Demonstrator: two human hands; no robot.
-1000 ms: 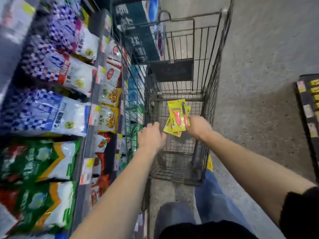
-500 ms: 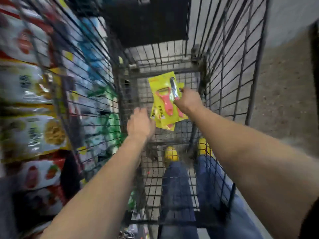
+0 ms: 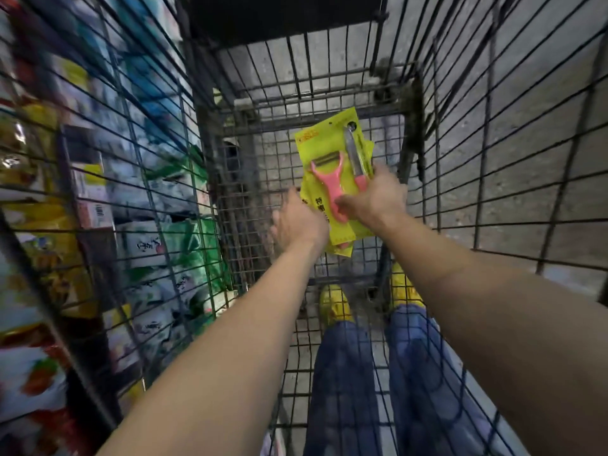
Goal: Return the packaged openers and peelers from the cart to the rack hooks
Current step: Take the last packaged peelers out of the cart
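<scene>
A stack of yellow peeler packages [image 3: 332, 149], the top one showing a pink Y-peeler and a pink-handled straight peeler, sits low inside the wire cart [image 3: 493, 133]. My right hand [image 3: 378, 199] grips the lower right part of the stack. My left hand [image 3: 297, 222] reaches in beside it, fingers apart, touching the stack's lower left edge; whether it holds anything I cannot tell. Further yellow cards show under the top one. No rack hooks are in view.
The cart's wire walls rise on both sides of my arms, with a dark panel [image 3: 279, 14] at the far end. Shelves of bagged snacks [image 3: 49, 225] stand close on the left. Through the cart floor I see blue jeans and yellow shoes [image 3: 334, 304]. Bare concrete floor lies to the right.
My head has leaned down over the cart, so its basket fills the view. Both hands have sunk deeper inside, and my left hand has closed in on the package stack.
</scene>
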